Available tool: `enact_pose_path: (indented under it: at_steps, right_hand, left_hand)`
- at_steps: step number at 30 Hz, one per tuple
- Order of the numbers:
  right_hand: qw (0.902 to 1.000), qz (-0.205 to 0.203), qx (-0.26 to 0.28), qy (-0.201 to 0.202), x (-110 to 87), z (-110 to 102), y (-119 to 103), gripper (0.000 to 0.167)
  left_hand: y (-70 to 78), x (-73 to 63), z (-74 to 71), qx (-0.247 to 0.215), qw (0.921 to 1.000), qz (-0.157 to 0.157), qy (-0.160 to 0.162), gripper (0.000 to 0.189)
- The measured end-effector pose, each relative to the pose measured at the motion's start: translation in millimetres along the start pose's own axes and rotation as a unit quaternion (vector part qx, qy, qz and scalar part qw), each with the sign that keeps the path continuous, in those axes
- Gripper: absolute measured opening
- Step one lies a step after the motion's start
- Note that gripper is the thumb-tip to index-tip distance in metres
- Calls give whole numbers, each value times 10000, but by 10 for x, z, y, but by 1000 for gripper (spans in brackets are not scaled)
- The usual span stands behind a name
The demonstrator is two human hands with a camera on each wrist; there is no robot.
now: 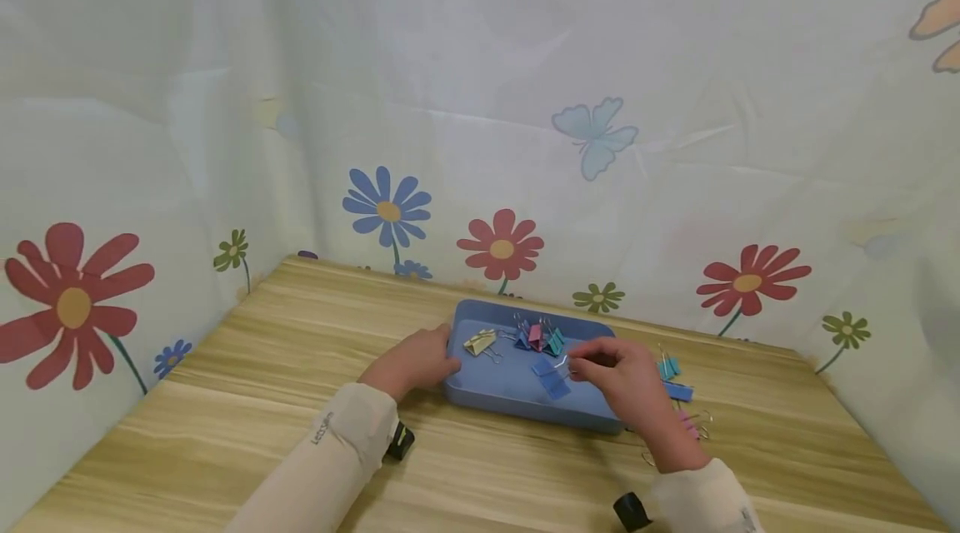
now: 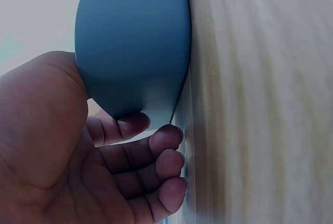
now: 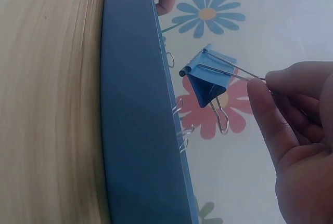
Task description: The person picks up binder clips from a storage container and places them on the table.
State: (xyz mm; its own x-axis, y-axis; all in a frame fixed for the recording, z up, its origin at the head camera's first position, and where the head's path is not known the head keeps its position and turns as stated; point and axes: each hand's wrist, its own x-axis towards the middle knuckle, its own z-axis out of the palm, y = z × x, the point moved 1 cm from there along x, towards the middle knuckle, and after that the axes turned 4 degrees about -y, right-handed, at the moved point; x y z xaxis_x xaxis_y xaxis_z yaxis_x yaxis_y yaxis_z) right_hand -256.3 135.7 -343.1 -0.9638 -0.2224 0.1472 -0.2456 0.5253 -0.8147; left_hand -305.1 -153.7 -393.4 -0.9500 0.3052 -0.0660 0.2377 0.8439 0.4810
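Observation:
A blue binder clip [image 1: 553, 379] hangs over the right half of a blue tray [image 1: 525, 410], tilted. My right hand [image 1: 626, 379] pinches one of its wire handles between thumb and forefinger; in the right wrist view the clip [image 3: 210, 76] is above the tray's rim, its other handle pointing away. My left hand [image 1: 420, 360] holds the tray's left end, with the thumb and forefinger against its wall [image 2: 132, 42] in the left wrist view. Inside the tray lie a yellow binder clip [image 1: 481, 341] at left and a pink binder clip [image 1: 536, 337] among dark blue and teal ones at the back.
Right of the tray, partly behind my right hand, a teal binder clip [image 1: 669, 368], a blue binder clip [image 1: 678, 391] and a pink binder clip [image 1: 687, 425] lie on the wooden table [image 1: 300, 350]. A flower-printed sheet [image 1: 450, 100] hangs behind the table.

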Motion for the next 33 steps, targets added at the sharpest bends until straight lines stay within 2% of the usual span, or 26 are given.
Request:
enact_pose_path:
  at_steps: [8,23,33]
  right_hand:
    - [9989,105,430,-154,-71,-113,94,25]
    - [9990,89,346,-251,-199,-203,290,24]
    - [9980,45,374,-501,-282,-231,356,25]
  left_hand:
    - [0,3,-2,-10,10000,27,12,58]
    - [28,-20,-11,-47,10000,-22,-13,58]
    - [52,-36,-26,15,10000,22,-2,55]
